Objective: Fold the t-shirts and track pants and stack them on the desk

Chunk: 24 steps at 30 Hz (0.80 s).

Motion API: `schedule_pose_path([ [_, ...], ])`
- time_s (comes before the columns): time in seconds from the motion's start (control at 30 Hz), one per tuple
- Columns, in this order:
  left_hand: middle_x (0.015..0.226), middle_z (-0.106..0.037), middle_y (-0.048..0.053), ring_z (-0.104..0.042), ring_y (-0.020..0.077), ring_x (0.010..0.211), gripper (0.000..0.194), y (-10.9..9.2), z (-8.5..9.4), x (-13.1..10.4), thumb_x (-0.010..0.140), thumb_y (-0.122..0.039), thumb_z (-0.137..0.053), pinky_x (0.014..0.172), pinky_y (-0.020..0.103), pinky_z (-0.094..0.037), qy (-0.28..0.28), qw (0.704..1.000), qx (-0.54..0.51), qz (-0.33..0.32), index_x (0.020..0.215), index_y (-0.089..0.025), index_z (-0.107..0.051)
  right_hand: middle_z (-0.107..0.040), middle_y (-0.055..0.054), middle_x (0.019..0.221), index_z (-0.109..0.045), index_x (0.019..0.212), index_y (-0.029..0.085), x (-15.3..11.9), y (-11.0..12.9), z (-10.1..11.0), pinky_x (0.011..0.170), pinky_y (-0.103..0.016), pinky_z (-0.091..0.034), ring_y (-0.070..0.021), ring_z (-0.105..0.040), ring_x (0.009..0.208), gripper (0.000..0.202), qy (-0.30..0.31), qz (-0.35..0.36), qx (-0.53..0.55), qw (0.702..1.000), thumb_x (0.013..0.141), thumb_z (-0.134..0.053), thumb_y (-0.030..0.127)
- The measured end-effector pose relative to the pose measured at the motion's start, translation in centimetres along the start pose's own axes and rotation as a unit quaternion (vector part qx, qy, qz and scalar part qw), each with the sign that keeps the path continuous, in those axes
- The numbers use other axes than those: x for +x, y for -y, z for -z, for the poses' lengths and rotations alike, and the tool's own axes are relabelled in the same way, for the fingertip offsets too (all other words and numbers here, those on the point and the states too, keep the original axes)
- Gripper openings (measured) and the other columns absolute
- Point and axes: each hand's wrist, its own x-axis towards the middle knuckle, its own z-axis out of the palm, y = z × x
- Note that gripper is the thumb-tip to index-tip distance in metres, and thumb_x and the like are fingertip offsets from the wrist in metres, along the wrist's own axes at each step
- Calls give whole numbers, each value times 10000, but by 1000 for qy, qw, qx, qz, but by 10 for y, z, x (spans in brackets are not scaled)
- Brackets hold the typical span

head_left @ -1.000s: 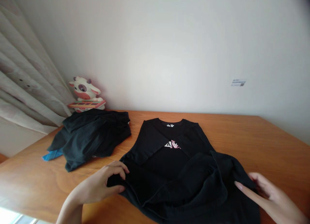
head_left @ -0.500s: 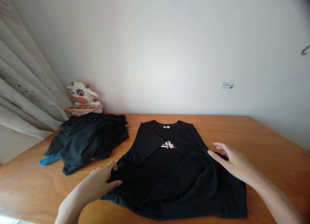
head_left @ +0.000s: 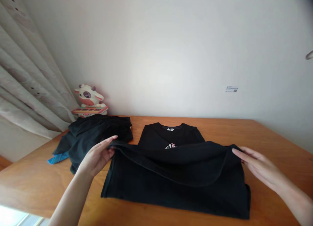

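A black shirt (head_left: 171, 187) lies on the wooden table with its neckline at the far side, and a small white and pink print shows on its chest. My left hand (head_left: 99, 154) is closed on the shirt's raised layer at its left corner. At the right corner, my right hand (head_left: 254, 162) pinches the same layer between thumb and fingers. Between the hands the lifted cloth sags in a curve and covers part of the print.
A heap of dark clothes (head_left: 90, 138) with a blue piece (head_left: 58, 158) lies at the left of the table (head_left: 274, 141). Behind it stands a cow toy (head_left: 88, 97) with a keyboard. A pale curtain (head_left: 29, 76) hangs at the left, and a wall rises behind the table.
Both hands have taken hold of the shirt's upper layer and raised it. The left hand moved up and the right hand moved outward. The cloth is now stretched between them, hiding more of the chest.
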Motion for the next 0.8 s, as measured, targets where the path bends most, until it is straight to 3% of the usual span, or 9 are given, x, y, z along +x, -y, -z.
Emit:
schedule_pose_path([
  [0.13, 928, -723, 112, -700, 164, 837, 157, 8, -33, 34, 881, -165, -598, 769, 263, -585, -49, 996, -70, 6, 1011, -128, -679, -758, -130, 1182, -712, 877, 274, 20, 0, -5, 831, -382, -593, -350, -674, 1145, 454, -100, -17, 69, 993, 620, -782, 642],
  [0.23, 1031, -712, 107, -694, 187, 897, 287, 27, -36, 44, 842, -265, -678, 789, 290, -560, -40, 992, 114, -25, 1104, -154, -638, -757, -187, 1162, -729, 896, 230, 26, -1, -4, 858, -489, -582, -394, -683, 1109, 570, -76, -92, -31, 992, 655, -686, 745],
  [0.3, 955, -706, 72, -677, 198, 825, 403, 39, -24, 39, 779, -414, -749, 738, 284, -526, -10, 946, 315, -79, 1079, -163, -652, -775, -191, 1091, -749, 864, 212, 19, -7, 4, 943, -562, -543, -420, -682, 1098, 647, -44, -106, -117, 986, 643, -637, 809],
  [0.37, 809, -679, 32, -652, 202, 739, 399, 47, -6, 25, 773, -552, -713, 699, 283, -482, 23, 868, 483, -114, 911, -180, -674, -784, -161, 1071, -774, 881, 227, 4, -16, 17, 1022, -562, -501, -412, -672, 1130, 666, -15, -80, -167, 983, 663, -604, 832],
  [0.43, 669, -623, -5, -613, 192, 653, 413, 50, 11, 7, 799, -623, -650, 652, 275, -428, 36, 803, 585, -105, 733, -216, -633, -783, -119, 1104, -791, 954, 266, -17, -24, 28, 1033, -512, -511, -382, -671, 1152, 629, 34, -43, -191, 980, 699, -604, 809],
  [0.5, 569, -548, -35, -545, 172, 563, 449, 49, 25, -10, 760, -652, -673, 603, 265, -376, 45, 773, 625, -96, 624, -237, -566, -777, -90, 1130, -794, 1006, 302, -39, -28, 34, 982, -456, -555, -352, -690, 1119, 571, 83, 4, -215, 973, 703, -646, 763],
  [0.57, 520, -491, -50, -476, 156, 508, 493, 46, 33, -22, 669, -660, -749, 560, 262, -333, 48, 767, 632, -100, 555, -244, -508, -769, -81, 1132, -794, 1035, 320, -57, -29, 33, 922, -423, -590, -333, -712, 1054, 554, 100, 53, -249, 962, 665, -708, 723],
  [0.67, 544, -520, -41, -477, 155, 518, 496, 42, 37, -28, 613, -652, -803, 529, 258, -311, 91, 769, 628, -69, 546, -237, -538, -759, -80, 1091, -807, 956, 325, -72, -30, 22, 929, -415, -586, -323, -718, 1017, 485, 69, 115, -294, 946, 644, -745, 691],
  [0.8, 658, -578, -36, -541, 158, 608, 435, 37, 31, -29, 684, -637, -776, 573, 236, -397, 116, 811, 566, -86, 701, -229, -627, -737, -76, 1185, -745, 765, 291, -74, -35, 16, 1038, -402, -517, -315, -676, 1145, 393, 49, 146, -271, 950, 771, -662, 675],
])
